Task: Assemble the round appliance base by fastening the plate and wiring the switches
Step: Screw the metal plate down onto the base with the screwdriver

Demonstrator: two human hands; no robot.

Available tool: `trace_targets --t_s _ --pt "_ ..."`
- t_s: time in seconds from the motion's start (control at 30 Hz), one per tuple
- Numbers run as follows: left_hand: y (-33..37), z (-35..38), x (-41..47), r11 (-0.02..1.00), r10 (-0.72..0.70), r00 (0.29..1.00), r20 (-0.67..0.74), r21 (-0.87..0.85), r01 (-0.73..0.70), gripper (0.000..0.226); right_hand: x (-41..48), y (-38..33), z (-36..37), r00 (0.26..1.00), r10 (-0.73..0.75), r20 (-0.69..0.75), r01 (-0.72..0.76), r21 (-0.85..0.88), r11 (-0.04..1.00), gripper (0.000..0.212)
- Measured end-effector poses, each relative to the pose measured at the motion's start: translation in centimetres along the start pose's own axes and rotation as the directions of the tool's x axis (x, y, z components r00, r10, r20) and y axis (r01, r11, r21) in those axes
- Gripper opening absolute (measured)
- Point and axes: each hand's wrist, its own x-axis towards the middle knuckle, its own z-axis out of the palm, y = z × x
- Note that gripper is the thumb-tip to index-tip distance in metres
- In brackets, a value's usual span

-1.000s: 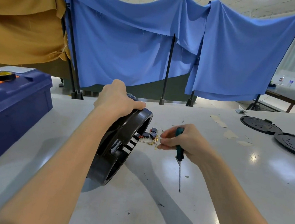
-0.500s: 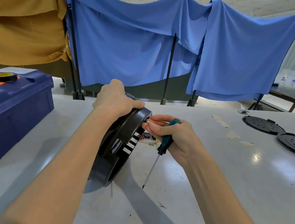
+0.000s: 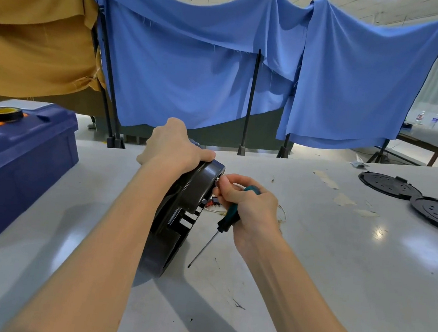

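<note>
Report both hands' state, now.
Left hand: grips the round black plastic appliance base, stood on edge.
Right hand: holds the teal-handled screwdriver, tip pointing down.

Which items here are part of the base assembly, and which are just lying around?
In use: round base, gripped by left hand; screwdriver in right hand; switches with wires; probably the two black plates.
Idle: blue toolbox, tape roll, blue cloths, bottles.
</note>
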Motion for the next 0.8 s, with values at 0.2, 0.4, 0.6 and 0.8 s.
trace_targets --t_s 0.2,0.4,0.6,0.8 --pt "0.3 -0.1 0.2 0.999 -0.045 0.999 0.009 -0.030 0.046 0.053 -0.5 1.2 1.1 0.997 -0.008 -0.077 0.013 0.064 0.998 0.013" --pt "0.4 0.0 0.1 0.998 -0.060 0.998 0.005 -0.031 0.060 0.053 -0.7 2.2 1.6 0.989 -0.062 -0.132 0.076 0.106 0.991 0.011" --pt "0.6 0.3 0.0 0.998 -0.051 0.999 0.009 -0.036 0.051 0.053 -0.3 2.5 1.9 0.985 -0.056 -0.164 0.076 0.118 0.990 0.010" --pt "0.6 0.1 0.3 0.997 -0.061 0.998 -0.001 -0.041 0.061 0.052 0.5 2.6 1.4 0.996 0.074 0.049 -0.085 0.278 0.957 0.005"
